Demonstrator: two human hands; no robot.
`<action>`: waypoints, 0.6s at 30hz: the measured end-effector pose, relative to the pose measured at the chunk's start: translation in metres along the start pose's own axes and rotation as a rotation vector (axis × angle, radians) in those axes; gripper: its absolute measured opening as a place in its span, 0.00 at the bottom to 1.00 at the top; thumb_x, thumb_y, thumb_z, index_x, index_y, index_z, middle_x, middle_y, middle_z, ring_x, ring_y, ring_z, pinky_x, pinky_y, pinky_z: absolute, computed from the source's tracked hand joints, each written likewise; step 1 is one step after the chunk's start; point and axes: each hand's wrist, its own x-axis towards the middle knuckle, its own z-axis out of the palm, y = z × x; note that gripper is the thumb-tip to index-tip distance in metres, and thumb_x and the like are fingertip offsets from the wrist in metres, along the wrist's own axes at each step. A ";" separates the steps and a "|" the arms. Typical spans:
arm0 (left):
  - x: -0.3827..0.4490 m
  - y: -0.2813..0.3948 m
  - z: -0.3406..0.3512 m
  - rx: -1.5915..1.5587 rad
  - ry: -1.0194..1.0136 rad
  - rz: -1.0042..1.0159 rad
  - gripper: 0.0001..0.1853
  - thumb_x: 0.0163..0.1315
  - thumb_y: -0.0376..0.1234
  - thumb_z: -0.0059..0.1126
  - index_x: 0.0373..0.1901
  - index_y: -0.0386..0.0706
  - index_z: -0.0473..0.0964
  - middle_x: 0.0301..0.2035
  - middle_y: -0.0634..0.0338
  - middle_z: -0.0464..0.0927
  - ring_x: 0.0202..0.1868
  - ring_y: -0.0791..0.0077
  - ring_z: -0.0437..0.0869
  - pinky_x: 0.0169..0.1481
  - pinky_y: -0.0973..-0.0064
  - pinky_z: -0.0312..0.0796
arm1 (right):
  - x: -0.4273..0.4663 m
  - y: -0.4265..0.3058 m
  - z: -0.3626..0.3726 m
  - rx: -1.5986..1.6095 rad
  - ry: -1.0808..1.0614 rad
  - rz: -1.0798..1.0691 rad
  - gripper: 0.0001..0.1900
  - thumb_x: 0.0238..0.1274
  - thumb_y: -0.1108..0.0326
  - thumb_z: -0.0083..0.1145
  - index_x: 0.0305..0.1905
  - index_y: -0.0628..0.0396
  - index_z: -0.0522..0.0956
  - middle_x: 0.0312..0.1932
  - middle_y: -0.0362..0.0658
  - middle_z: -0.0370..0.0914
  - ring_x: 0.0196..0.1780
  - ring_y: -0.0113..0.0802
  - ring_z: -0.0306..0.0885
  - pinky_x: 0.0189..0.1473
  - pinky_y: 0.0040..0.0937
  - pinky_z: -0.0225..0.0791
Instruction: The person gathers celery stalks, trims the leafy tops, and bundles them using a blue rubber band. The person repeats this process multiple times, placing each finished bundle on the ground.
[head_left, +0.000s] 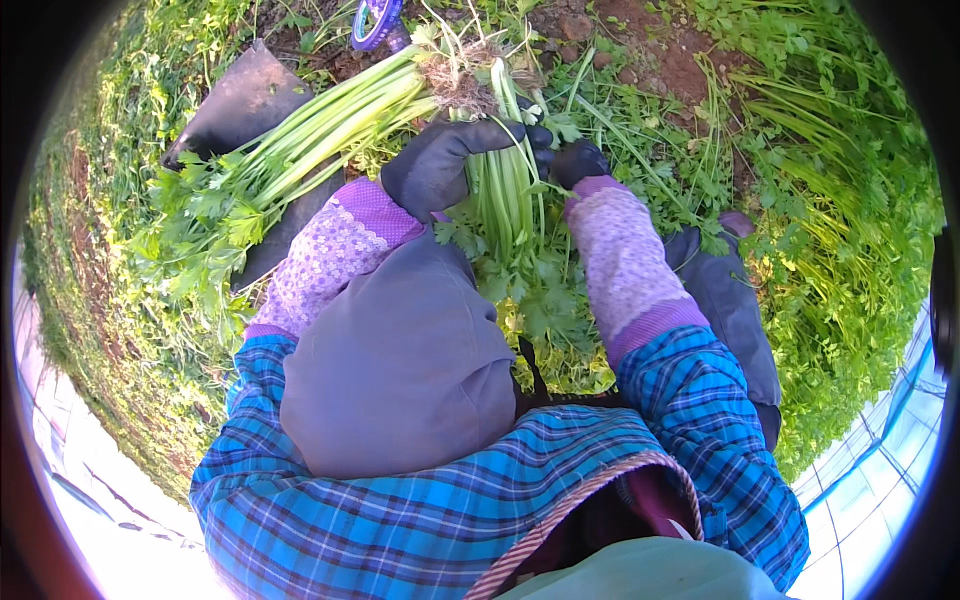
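Observation:
My left hand (450, 154), in a dark glove, is closed around a small bunch of green leafy stalks (506, 202), celery-like, with its roots up and leaves hanging down between my knees. Close against that bunch on its right is my right hand (574, 159), also in a black glove; its fingers are curled and partly hidden, so what it grips is unclear. A larger bunch of stalks (352, 120) lies slanting to the left, its leaves at the lower left. Its tangled brown roots (457, 79) are beside the upright bunch's top.
A purple tape roll or dispenser (375, 22) stands beyond the roots. A dark boot or flap (244, 97) is at the upper left. Leafy plants (847, 187) grow thickly at the right, with bare soil (645, 45) ahead. My bent knee (405, 360) rises close below my left hand.

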 end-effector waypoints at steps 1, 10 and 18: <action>0.002 0.000 0.001 0.007 0.001 0.023 0.25 0.73 0.34 0.55 0.68 0.34 0.65 0.63 0.47 0.75 0.64 0.55 0.78 0.71 0.51 0.70 | 0.001 0.011 -0.005 0.113 -0.028 -0.012 0.27 0.55 0.51 0.65 0.56 0.56 0.81 0.52 0.56 0.84 0.55 0.54 0.83 0.59 0.46 0.73; 0.031 0.001 0.066 0.302 0.053 -0.017 0.25 0.74 0.33 0.52 0.69 0.32 0.65 0.61 0.47 0.76 0.64 0.58 0.78 0.70 0.57 0.72 | -0.141 0.069 -0.094 0.694 0.154 -0.230 0.28 0.64 0.59 0.67 0.63 0.64 0.74 0.54 0.59 0.80 0.61 0.51 0.79 0.63 0.45 0.71; 0.049 -0.008 0.253 0.686 -0.109 0.041 0.30 0.79 0.45 0.47 0.72 0.33 0.63 0.63 0.49 0.75 0.62 0.64 0.80 0.68 0.66 0.73 | -0.247 0.037 -0.153 1.100 0.745 -0.748 0.22 0.65 0.74 0.66 0.62 0.60 0.75 0.48 0.42 0.84 0.49 0.26 0.80 0.53 0.31 0.74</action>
